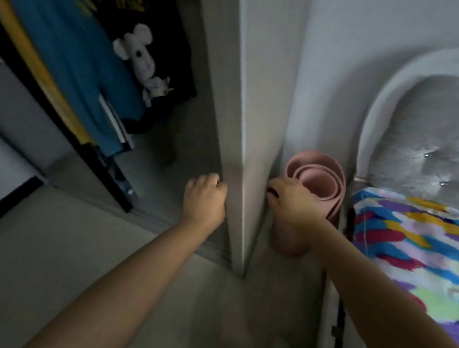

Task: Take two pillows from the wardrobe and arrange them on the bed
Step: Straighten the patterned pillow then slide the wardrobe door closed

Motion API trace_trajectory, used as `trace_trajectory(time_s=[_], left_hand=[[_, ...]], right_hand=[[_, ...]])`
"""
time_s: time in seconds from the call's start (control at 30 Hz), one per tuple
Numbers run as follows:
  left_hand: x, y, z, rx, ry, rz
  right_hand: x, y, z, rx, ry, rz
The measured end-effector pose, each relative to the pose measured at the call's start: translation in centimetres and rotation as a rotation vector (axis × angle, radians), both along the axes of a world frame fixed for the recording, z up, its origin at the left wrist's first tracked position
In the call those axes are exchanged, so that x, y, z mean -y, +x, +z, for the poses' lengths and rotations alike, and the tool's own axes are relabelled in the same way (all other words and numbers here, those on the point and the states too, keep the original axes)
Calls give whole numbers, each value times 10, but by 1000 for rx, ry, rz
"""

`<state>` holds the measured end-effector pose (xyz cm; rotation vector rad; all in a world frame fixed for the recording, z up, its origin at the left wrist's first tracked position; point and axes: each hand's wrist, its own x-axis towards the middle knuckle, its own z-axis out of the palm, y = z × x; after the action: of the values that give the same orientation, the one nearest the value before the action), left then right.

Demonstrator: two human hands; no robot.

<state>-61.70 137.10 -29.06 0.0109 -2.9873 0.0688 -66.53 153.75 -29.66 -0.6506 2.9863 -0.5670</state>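
The wardrobe's pale grey door [251, 120] stands edge-on in the middle of the view. My left hand [205, 199] is curled around its left edge, and my right hand [290, 199] grips it from the right side. The open wardrobe [170, 140] lies to the left, with hanging clothes inside. No pillow shows anywhere. The bed [417, 248] is at the right under a bright multicoloured cover.
A blue garment [74, 55] and a black T-shirt with a white mouse print [144, 53] hang in the wardrobe. A rolled pink mat [317, 176] stands between door and bed. A grey tufted headboard [434, 132] rises behind the bed. Beige floor [45, 268] lies below.
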Motion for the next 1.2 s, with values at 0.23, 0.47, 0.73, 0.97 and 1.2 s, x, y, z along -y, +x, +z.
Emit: trace_trajectory(time_s=[0.23,0.47,0.73,0.97,1.2], left_hand=[[187,94,15,43,-75,385],[342,108,45,47,-91,609],[534,40,117,-12,-121,785],[667,-25,167,-202,-143,752],[803,-120,198,-376,-110,558]], right_hand=[[184,50,30,-65,40,316],[358,23,65,-169,63,515],[572,-81,140,-354,51,611],[716,-150,204,-626,76,562],[823,-203,234,-886,229,412]])
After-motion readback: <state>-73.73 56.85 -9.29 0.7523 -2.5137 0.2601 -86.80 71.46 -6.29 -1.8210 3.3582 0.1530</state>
